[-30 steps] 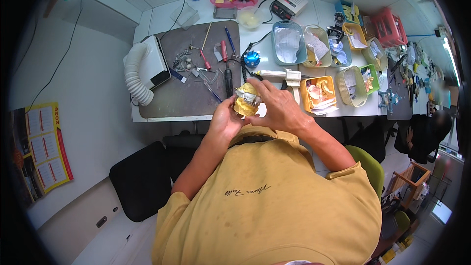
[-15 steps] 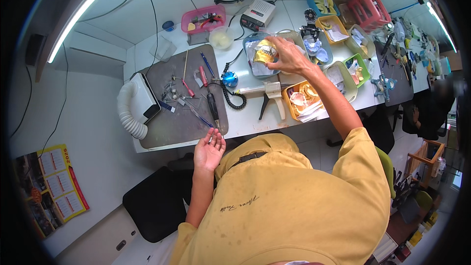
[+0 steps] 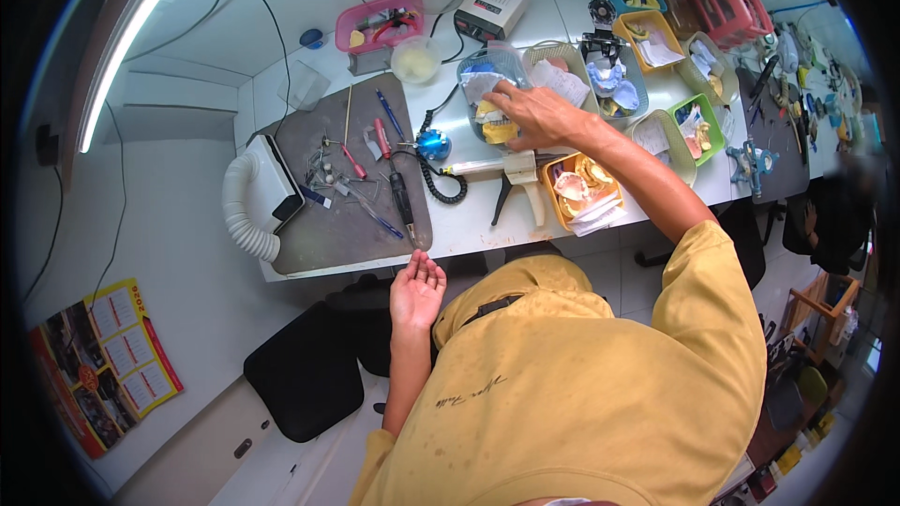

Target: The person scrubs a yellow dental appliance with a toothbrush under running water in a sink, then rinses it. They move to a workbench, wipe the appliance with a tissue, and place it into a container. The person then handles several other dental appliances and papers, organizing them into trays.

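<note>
My right hand [image 3: 542, 118] reaches over the blue-grey basket [image 3: 466, 104] at the back of the bench. Its fingers are closed on a yellow dental model [image 3: 500, 132], partly hidden by the hand, low in the basket beside white paper and something blue. Below the bench's front edge, my left hand [image 3: 417, 296] is held palm up with its fingers stretched out and nothing in it. Nearest to it is the tip of a black-handled handpiece [image 3: 402, 198] lying on the grey mat [image 3: 305, 235].
On the mat lie small metal tools [image 3: 330, 173] beside a white suction hose [image 3: 246, 201]. A cream-handled gun-shaped tool [image 3: 523, 178] is near an orange basket [image 3: 566, 218] of dental models. Further baskets, a pink tray [image 3: 344, 23] and a control box [image 3: 492, 7] stand behind.
My right hand has lowered the yellow dental model into the blue-grey basket and turned over it. My left hand stays palm up. The whole view has shifted slightly.
</note>
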A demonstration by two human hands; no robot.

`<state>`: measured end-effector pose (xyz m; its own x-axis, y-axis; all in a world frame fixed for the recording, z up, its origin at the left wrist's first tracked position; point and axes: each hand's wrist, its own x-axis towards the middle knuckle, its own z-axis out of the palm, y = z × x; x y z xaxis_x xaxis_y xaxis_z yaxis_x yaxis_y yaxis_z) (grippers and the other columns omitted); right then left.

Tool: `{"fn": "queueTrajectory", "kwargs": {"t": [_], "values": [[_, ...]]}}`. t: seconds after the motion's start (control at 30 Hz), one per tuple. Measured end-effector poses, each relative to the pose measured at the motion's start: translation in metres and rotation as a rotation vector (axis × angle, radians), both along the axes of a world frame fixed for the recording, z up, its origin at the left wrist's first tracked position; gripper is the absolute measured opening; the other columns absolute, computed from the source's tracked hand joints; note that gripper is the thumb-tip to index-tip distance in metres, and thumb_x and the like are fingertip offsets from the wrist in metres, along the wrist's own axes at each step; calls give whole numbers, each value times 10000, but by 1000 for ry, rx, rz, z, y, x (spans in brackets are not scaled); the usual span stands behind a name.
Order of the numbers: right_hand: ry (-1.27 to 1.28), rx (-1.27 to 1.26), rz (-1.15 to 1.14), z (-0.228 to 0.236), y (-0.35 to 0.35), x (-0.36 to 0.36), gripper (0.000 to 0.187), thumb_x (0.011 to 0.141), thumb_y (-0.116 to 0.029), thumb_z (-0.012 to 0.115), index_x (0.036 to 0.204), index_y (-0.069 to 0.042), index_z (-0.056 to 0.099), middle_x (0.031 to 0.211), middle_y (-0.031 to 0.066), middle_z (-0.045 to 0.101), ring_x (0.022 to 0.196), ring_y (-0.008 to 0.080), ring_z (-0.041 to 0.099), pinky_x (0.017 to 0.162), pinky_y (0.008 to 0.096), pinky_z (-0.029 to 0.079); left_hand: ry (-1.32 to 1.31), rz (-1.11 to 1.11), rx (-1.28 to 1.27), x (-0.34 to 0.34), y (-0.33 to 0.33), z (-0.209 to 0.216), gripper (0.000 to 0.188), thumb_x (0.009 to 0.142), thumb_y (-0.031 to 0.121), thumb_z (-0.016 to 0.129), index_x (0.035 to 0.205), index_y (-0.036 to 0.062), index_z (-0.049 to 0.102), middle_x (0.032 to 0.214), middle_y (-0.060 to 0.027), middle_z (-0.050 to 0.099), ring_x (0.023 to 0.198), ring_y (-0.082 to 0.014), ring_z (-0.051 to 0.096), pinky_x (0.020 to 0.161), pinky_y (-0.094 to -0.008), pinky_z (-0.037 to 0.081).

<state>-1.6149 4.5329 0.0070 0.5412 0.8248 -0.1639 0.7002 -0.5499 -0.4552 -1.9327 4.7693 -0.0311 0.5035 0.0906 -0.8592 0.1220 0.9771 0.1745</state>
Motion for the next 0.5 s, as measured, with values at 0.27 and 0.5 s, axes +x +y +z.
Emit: {"fn": "queueTrajectory", "kwargs": {"t": [0.27, 0.5], "values": [[-331, 484, -143, -10, -21, -14, 590, 807, -267, 749, 1294, -4, 543, 1201, 196, 602, 985, 344, 653, 791, 414, 563, -57, -51, 83, 25, -1, 8, 241, 967, 139, 475, 1164, 50, 583, 1083, -48, 605, 992, -179, 584, 927, -367, 488], [195, 475, -1071, -36, -57, -81, 359, 898, -333, 658, 839, 15, 726, 676, 203, 666, 650, 364, 678, 648, 423, 536, -221, -344, 507, 66, -3, 14, 291, 1005, 214, 506, 1238, 43, 534, 1105, -58, 601, 977, -164, 580, 907, -336, 488]]}}
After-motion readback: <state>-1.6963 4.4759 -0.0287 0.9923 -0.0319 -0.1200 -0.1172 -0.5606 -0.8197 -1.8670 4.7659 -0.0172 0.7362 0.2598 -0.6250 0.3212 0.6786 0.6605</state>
